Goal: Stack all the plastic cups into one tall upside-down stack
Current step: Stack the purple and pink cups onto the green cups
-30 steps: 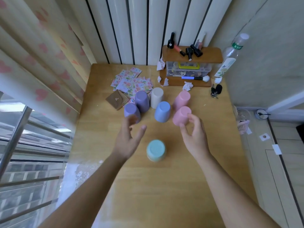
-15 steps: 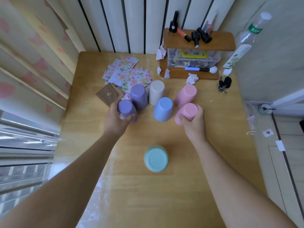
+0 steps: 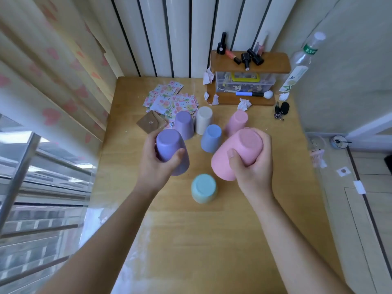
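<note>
My left hand point(image 3: 158, 164) grips a purple cup point(image 3: 170, 149), upside down and lifted off the wooden table point(image 3: 191, 240). My right hand point(image 3: 252, 166) holds a pink cup point(image 3: 239, 149), also raised and tilted with its base up. Between and below them a teal cup point(image 3: 203, 188) stands upside down on the table. Behind, four more cups stand upside down: a second purple cup point(image 3: 184, 125), a white cup point(image 3: 203, 122), a blue cup point(image 3: 211, 137) and a second pink cup point(image 3: 237, 122).
Scattered stickers point(image 3: 171, 100) and a brown envelope point(image 3: 148, 124) lie at the back left. A wooden shelf point(image 3: 250, 60) with nail polish bottles and a clear box stands at the back right, beside a plastic bottle point(image 3: 301, 62), keys point(image 3: 281, 110) and crumpled paper.
Both hands closed on the nearest purple and pink cups, then lifted them off the table and drew them toward me, above the teal cup's sides.
</note>
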